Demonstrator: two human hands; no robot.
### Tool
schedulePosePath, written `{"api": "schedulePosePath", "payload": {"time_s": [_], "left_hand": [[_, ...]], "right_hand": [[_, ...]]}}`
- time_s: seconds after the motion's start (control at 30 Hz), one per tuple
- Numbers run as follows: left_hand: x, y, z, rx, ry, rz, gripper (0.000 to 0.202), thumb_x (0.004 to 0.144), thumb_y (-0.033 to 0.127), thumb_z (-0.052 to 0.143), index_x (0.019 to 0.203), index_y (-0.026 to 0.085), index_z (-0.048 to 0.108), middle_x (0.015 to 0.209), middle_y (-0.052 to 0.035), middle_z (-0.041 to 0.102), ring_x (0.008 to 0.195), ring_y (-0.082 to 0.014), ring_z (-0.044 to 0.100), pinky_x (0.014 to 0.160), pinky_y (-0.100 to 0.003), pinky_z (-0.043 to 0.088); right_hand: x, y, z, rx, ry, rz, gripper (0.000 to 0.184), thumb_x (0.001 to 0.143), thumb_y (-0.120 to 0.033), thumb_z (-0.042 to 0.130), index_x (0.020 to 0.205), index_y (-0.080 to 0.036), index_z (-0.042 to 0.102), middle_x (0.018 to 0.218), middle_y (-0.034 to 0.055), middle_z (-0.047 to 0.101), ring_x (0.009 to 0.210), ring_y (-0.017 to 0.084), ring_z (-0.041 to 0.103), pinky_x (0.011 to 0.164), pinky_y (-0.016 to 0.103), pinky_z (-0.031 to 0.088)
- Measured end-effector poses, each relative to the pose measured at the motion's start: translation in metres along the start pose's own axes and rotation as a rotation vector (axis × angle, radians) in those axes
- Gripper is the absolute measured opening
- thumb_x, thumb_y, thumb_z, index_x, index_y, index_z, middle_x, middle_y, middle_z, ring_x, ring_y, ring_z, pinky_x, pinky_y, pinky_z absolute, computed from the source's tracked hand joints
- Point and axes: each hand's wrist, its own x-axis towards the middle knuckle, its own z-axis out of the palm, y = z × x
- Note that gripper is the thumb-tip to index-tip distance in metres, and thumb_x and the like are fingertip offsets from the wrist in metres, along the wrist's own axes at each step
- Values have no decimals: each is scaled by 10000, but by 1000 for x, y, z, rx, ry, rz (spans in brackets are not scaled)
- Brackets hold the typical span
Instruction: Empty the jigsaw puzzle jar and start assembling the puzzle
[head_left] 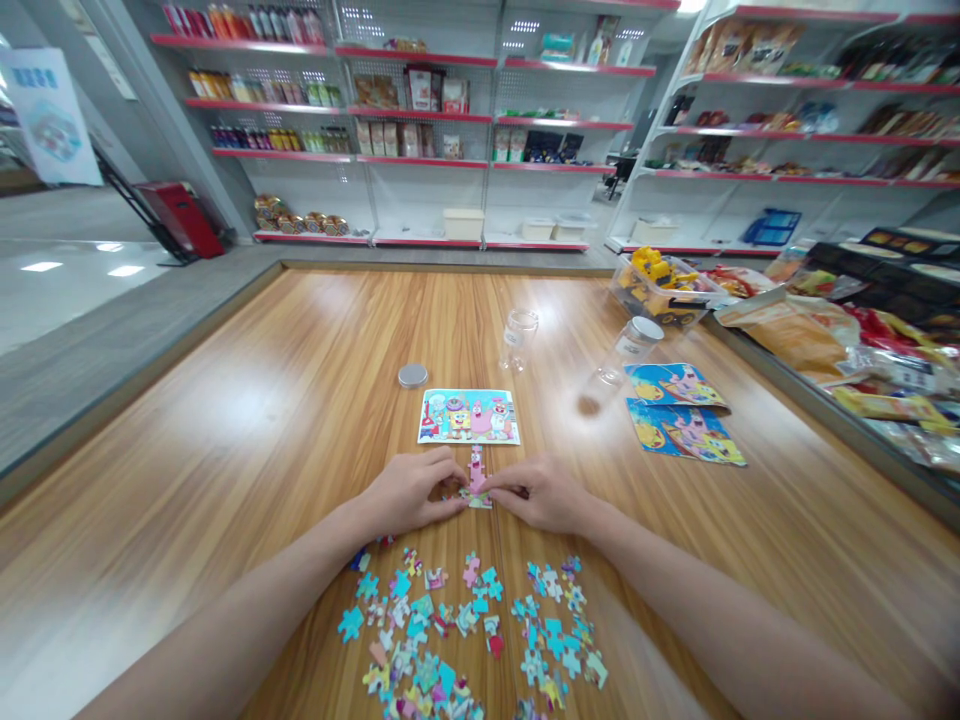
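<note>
Pressing is best done straight down. On the worktop (337, 340), below the picture card (469, 418), the joined puzzle pieces (477, 468) are pinched by the right hand (544, 494); the left hand's (415, 490) grip cannot be told.

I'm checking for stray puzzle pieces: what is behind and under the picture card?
Behind the picture card, a silver lid lies toward the left and a clear jar stands toward the right on the table. Anything under the card is covered.
</note>
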Motion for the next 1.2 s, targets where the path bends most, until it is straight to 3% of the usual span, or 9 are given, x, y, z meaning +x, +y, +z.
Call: {"api": "schedulePosePath", "payload": {"time_s": [0.33, 0.5, 0.9, 1.2], "left_hand": [[-1, 2, -4, -13, -15, 4, 240, 904, 351, 653, 1087, 197, 637, 952, -40, 628, 812, -172, 604, 698, -269, 456], [-2, 4, -7, -62, 2, 49, 195, 958, 282, 552, 1090, 201, 671, 927, -49, 596, 825, -167, 588, 745, -283, 464], [-3, 5, -8, -84, 10, 81, 225, 920, 206, 553, 1042, 219, 742, 936, -54, 616, 832, -165, 603, 739, -278, 470], [-2, 4, -8, -98, 20, 93, 237, 911, 185, 548, 1030, 210, 751, 928, -55, 620, 817, -161, 603, 724, -272, 468]], "right_hand": [[1, 0, 0, 1, 6, -2, 227, 935, -272, 578, 1058, -255, 768, 837, 16, 765, 619, 108, 648, 591, 213, 430], [-1, 1, 1, 22, 18, -10, 228, 932, -252, 576, 1056, -247, 767, 882, 17, 769, 629, 99, 643, 596, 207, 427], [-1, -1, -3, 63, 44, -28, 208, 869, -189, 565, 910, -182, 769, 592, -8, 618, 495, 80, 483, 512, 206, 344], [-1, -2, -1, 82, 42, 3, 199, 864, -205, 558, 872, -174, 755, 549, -24, 548, 485, 75, 459, 511, 197, 332]]}}
